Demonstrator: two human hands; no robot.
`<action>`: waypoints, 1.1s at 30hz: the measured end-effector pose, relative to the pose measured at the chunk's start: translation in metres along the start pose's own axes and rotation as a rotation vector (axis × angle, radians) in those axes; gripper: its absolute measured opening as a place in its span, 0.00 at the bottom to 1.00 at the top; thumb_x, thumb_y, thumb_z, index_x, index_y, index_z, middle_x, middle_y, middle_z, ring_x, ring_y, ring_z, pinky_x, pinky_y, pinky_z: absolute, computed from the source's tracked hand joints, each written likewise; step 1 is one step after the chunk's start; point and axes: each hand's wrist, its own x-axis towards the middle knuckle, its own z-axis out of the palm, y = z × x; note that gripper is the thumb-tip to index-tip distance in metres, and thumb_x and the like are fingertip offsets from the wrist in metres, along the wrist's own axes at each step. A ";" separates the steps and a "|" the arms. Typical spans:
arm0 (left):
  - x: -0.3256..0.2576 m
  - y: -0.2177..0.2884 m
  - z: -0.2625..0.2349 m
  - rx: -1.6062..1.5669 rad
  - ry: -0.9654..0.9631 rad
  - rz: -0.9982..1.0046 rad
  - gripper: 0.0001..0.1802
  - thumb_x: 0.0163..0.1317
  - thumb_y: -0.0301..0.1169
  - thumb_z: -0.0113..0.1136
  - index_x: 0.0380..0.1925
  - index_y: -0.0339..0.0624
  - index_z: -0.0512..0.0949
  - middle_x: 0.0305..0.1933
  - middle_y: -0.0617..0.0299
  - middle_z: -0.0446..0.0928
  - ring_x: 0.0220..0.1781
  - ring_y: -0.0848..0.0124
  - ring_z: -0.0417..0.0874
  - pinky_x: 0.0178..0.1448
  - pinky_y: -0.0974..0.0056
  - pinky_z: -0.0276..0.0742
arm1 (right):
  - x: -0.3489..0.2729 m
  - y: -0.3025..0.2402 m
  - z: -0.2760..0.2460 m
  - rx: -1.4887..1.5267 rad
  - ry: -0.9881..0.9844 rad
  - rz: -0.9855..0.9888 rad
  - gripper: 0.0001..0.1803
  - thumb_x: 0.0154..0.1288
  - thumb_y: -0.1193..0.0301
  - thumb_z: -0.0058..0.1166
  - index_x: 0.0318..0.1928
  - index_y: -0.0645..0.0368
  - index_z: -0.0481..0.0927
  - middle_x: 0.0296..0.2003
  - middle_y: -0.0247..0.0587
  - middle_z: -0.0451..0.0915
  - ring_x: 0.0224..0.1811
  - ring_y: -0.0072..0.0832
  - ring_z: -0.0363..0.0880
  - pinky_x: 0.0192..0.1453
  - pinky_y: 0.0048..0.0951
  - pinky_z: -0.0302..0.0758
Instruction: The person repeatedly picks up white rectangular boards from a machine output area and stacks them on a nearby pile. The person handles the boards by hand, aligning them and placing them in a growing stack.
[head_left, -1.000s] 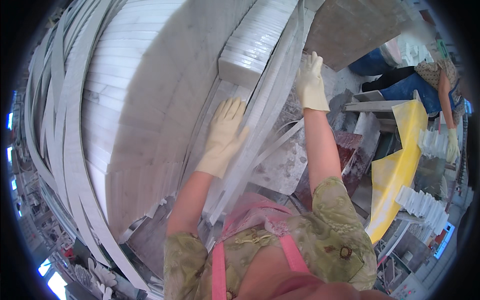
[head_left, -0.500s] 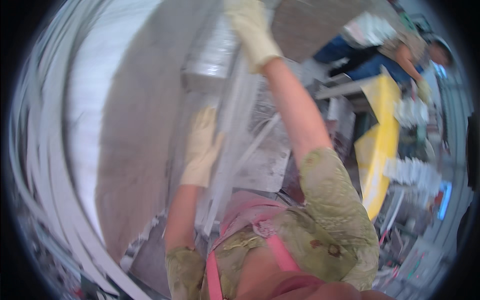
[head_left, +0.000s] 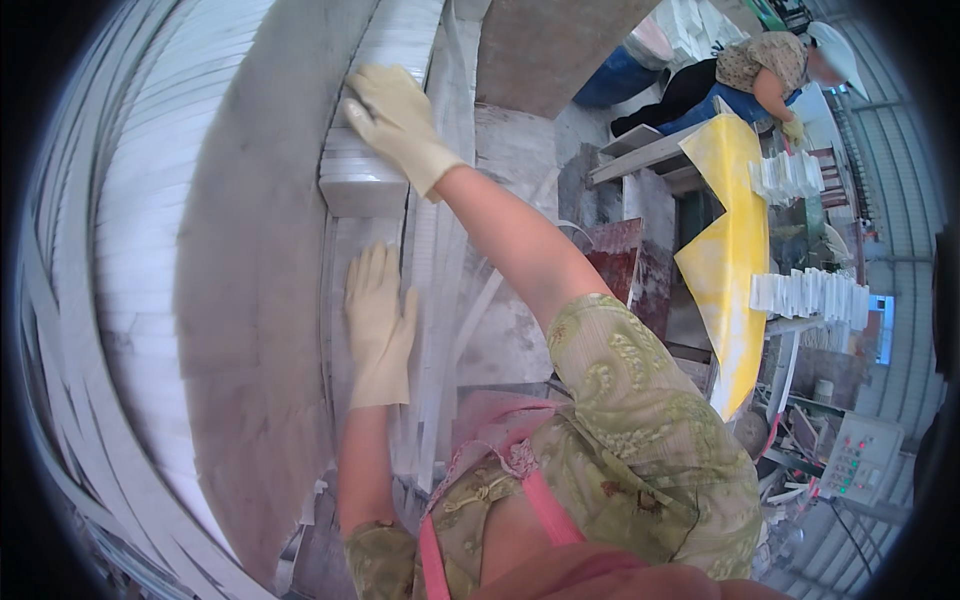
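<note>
The white stack (head_left: 362,196) lies along the big pile (head_left: 250,270), just right of it. Also right of the pile, your right hand (head_left: 400,115) is over the stack; I cannot tell whether its fingers grip. Your left hand (head_left: 378,320), nearer you beside the pile, has 4 fingers straight, thumb wide.

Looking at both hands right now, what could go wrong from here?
The right hand lies over the row of white slabs; if the near ones slid or tipped, they might strike or pinch the left hand, whose extended fingers point toward that end of the row.

The tall slab stack stands close along the left side; were it to shift, it could trap either hand.
</note>
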 end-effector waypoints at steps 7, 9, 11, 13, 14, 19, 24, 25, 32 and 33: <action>-0.005 -0.007 0.009 -0.035 0.061 0.005 0.35 0.62 0.34 0.64 0.70 0.36 0.70 0.75 0.45 0.68 0.79 0.49 0.63 0.83 0.49 0.54 | 0.004 0.029 0.005 0.304 -0.116 0.035 0.25 0.74 0.55 0.50 0.60 0.59 0.78 0.53 0.58 0.82 0.56 0.53 0.78 0.62 0.47 0.74; -0.005 -0.007 0.008 -0.007 0.063 -0.023 0.34 0.61 0.33 0.64 0.68 0.36 0.71 0.74 0.47 0.69 0.78 0.49 0.64 0.83 0.49 0.56 | 0.009 0.024 -0.003 0.089 0.107 -0.246 0.28 0.75 0.58 0.48 0.69 0.56 0.74 0.51 0.62 0.84 0.51 0.55 0.84 0.57 0.50 0.80; -0.003 -0.006 0.007 -0.011 0.064 -0.011 0.33 0.61 0.32 0.65 0.67 0.36 0.72 0.73 0.48 0.70 0.77 0.50 0.65 0.82 0.50 0.58 | 0.001 0.010 -0.012 0.041 -0.016 -0.275 0.29 0.71 0.54 0.54 0.64 0.60 0.75 0.56 0.56 0.80 0.58 0.50 0.78 0.63 0.46 0.73; -0.001 -0.004 0.005 -0.004 0.095 0.004 0.32 0.60 0.32 0.66 0.66 0.35 0.73 0.73 0.48 0.70 0.76 0.50 0.67 0.81 0.50 0.60 | -0.022 -0.011 -0.023 -0.072 -0.095 -0.311 0.32 0.67 0.53 0.59 0.62 0.64 0.76 0.60 0.52 0.77 0.64 0.47 0.73 0.68 0.45 0.68; 0.000 -0.003 0.005 0.000 0.076 -0.011 0.32 0.60 0.32 0.66 0.65 0.36 0.73 0.72 0.48 0.71 0.76 0.50 0.67 0.81 0.50 0.60 | -0.035 -0.021 -0.027 -0.152 -0.112 -0.334 0.33 0.65 0.53 0.61 0.62 0.65 0.76 0.61 0.51 0.77 0.65 0.46 0.72 0.69 0.45 0.67; 0.000 -0.001 0.003 -0.004 0.106 0.006 0.32 0.59 0.32 0.67 0.65 0.36 0.73 0.71 0.48 0.72 0.75 0.49 0.67 0.81 0.50 0.60 | -0.044 -0.047 -0.038 -0.180 -0.175 -0.260 0.40 0.56 0.54 0.68 0.64 0.65 0.75 0.63 0.51 0.75 0.69 0.45 0.70 0.71 0.43 0.66; 0.000 0.000 0.003 0.002 0.097 0.005 0.32 0.60 0.30 0.66 0.66 0.35 0.73 0.72 0.47 0.71 0.76 0.49 0.67 0.81 0.50 0.60 | -0.041 -0.046 -0.067 0.626 -0.217 0.307 0.36 0.70 0.56 0.59 0.69 0.67 0.68 0.72 0.50 0.67 0.75 0.42 0.65 0.78 0.39 0.63; 0.000 0.001 0.002 0.000 0.103 0.010 0.32 0.60 0.30 0.66 0.66 0.35 0.73 0.72 0.47 0.71 0.76 0.49 0.67 0.81 0.50 0.60 | -0.047 -0.042 -0.075 1.034 -0.192 0.593 0.35 0.73 0.56 0.57 0.70 0.68 0.67 0.74 0.50 0.65 0.78 0.41 0.63 0.79 0.38 0.61; 0.000 -0.001 0.005 0.002 0.103 0.020 0.33 0.60 0.30 0.65 0.66 0.33 0.72 0.73 0.46 0.70 0.76 0.51 0.67 0.81 0.50 0.60 | -0.102 -0.030 -0.048 1.128 0.097 1.012 0.33 0.79 0.74 0.42 0.77 0.73 0.50 0.78 0.59 0.57 0.80 0.42 0.59 0.83 0.38 0.55; 0.001 -0.001 0.006 0.007 0.098 0.022 0.32 0.60 0.30 0.65 0.66 0.33 0.73 0.73 0.47 0.70 0.76 0.51 0.66 0.81 0.50 0.59 | -0.106 -0.033 -0.035 1.116 0.082 1.057 0.33 0.79 0.76 0.40 0.78 0.73 0.48 0.78 0.61 0.57 0.80 0.43 0.59 0.83 0.38 0.55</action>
